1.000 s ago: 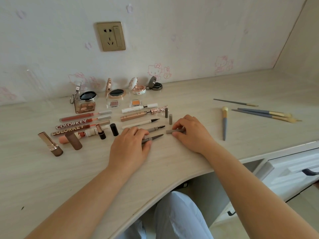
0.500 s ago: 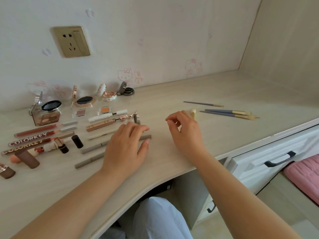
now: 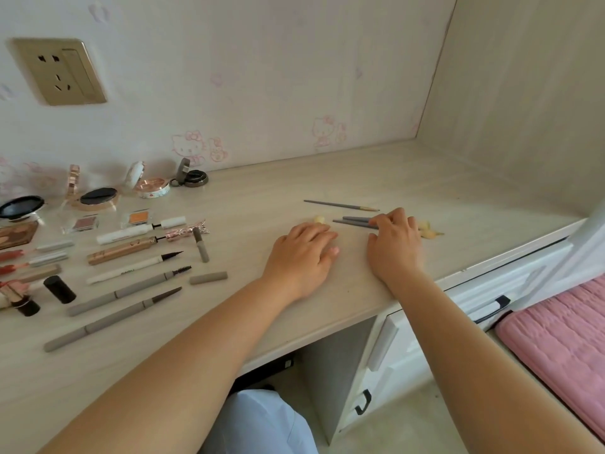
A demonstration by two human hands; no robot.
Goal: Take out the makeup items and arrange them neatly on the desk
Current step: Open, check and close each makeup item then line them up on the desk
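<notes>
Now right hand [image 3: 394,244] grips 2 grey brushes [image 3: 355,221]; left hand [image 3: 302,253] rests flat.

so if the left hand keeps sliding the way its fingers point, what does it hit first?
The left hand lies flat, fingers pointing away and slightly right. First in that line is probably the pale head of the short brush, just past its fingertips. Its handle seems hidden under the hand, so they may already touch.

A gold wall socket [image 3: 59,72] sat on the pale wallpaper, which had faint pink cartoon cat prints [image 3: 190,147] (pretty washed out). Under the desktop were white drawers [image 3: 471,290] with dark handles [image 3: 491,308], and a pink quilted cushion [image 3: 556,342] lay lower right.
</notes>
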